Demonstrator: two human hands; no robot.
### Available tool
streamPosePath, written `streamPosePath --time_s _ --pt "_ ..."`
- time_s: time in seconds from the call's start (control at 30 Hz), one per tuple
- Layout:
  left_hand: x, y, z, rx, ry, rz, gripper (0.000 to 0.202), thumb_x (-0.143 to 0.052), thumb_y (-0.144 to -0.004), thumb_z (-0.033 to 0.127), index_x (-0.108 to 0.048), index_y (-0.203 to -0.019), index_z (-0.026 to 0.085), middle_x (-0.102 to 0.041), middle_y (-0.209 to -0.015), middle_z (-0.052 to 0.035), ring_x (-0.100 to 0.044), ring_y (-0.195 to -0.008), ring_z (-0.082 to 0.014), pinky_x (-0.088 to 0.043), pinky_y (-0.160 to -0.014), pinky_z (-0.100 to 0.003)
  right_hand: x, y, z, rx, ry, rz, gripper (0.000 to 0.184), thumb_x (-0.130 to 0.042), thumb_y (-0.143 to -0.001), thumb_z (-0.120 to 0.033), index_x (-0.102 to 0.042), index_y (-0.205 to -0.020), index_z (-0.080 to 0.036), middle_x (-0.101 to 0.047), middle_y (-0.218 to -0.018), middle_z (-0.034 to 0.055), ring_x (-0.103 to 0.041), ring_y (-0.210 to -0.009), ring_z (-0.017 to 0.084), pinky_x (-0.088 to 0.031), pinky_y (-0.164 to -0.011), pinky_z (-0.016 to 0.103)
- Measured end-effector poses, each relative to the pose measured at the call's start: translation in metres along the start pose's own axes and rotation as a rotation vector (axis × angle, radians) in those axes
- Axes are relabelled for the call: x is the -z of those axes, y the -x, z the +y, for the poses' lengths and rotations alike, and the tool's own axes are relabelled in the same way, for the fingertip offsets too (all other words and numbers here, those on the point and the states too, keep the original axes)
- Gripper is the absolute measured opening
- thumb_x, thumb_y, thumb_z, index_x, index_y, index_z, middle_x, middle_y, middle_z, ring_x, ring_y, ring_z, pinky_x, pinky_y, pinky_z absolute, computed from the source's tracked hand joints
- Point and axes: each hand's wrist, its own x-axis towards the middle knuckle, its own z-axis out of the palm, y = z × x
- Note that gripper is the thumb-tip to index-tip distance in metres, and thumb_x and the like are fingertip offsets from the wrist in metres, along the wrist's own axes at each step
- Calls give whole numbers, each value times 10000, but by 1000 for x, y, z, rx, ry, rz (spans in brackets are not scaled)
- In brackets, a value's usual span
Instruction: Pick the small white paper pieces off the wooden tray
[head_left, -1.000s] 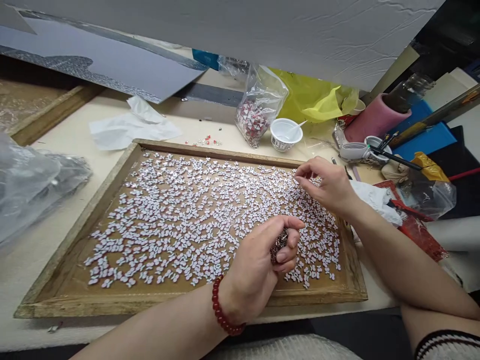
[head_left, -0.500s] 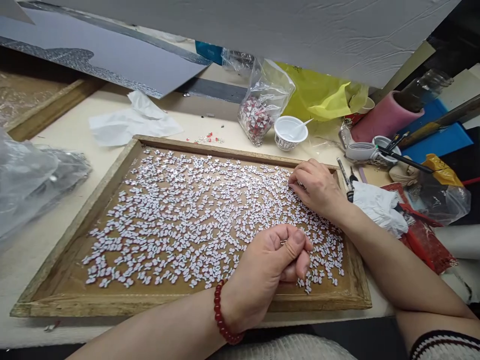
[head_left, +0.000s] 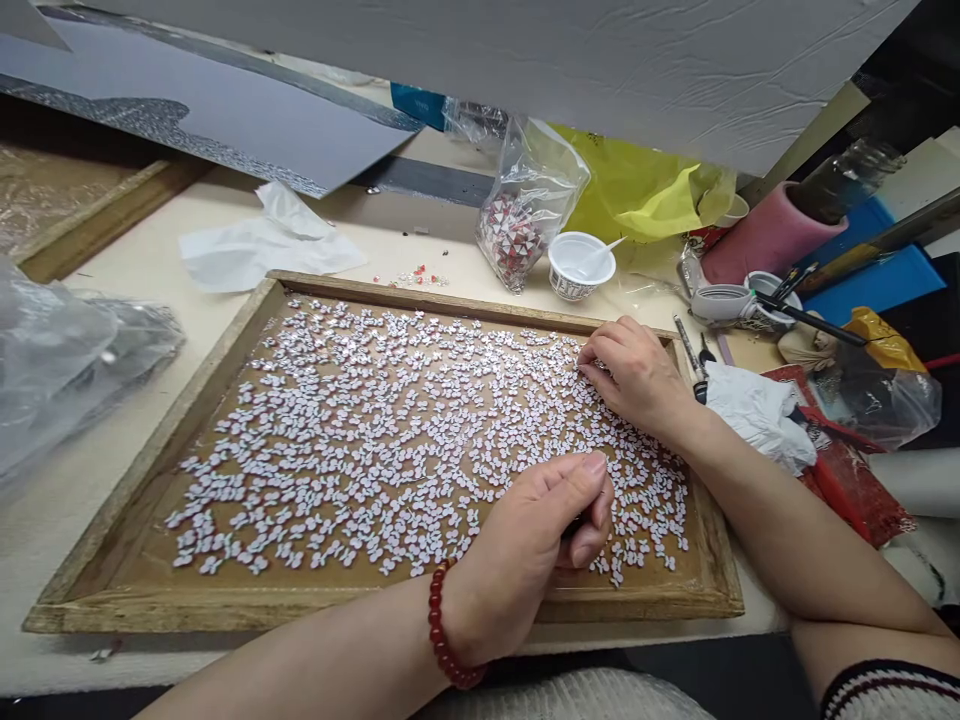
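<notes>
A shallow wooden-framed tray (head_left: 225, 606) lies before me, its brown bottom covered with many small white pieces (head_left: 360, 430) with reddish edges, shaped like little bows or cherries. My left hand (head_left: 547, 530), wearing a red bead bracelet on the wrist, is held above the near right part of the tray. Its fingers are curled in with the thumb over them; whatever they hold is hidden. Toward the far right corner, my right hand (head_left: 626, 375) rests low over the pieces. Its fingers are bent and drawn together, the tips down among the pieces, and what they pinch is too small to make out.
Behind the tray stand a clear bag of red and white pieces (head_left: 514, 235) and a white plastic cup (head_left: 581, 268) with a small spoon. White tissue (head_left: 262, 245) lies back left. Crumpled plastic (head_left: 75, 370) is at left; a pen (head_left: 690, 355) and white wrapping (head_left: 757, 410) are at right.
My left hand has shifted slightly left, with its thumb and fingers curled closer together. My right hand stays nearly in the same spot.
</notes>
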Motion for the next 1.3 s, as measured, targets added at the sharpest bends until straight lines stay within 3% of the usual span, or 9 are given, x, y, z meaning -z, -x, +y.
streamPosePath --time_s 0.7,1.3 --pt "-1 1 1 27 53 14 311 -470 -935 376 -490 -699 174 -358 -509 71 -209 -450 -63 -139 -448 -217 0 0 2 5 -23 36 74 -548 -870 -166 -614 -840 -179 -652 -906 87 -513 -889 233 -408 -795 365" --pt "0 1 -1 37 60 21 318 -480 -927 390 -504 -698 171 -368 -508 72 -212 -447 -60 -151 -445 -211 1 0 1 20 46 18 153 -522 -889 -177 -629 -780 -196 -648 -889 83 -510 -873 232 -416 -751 366"
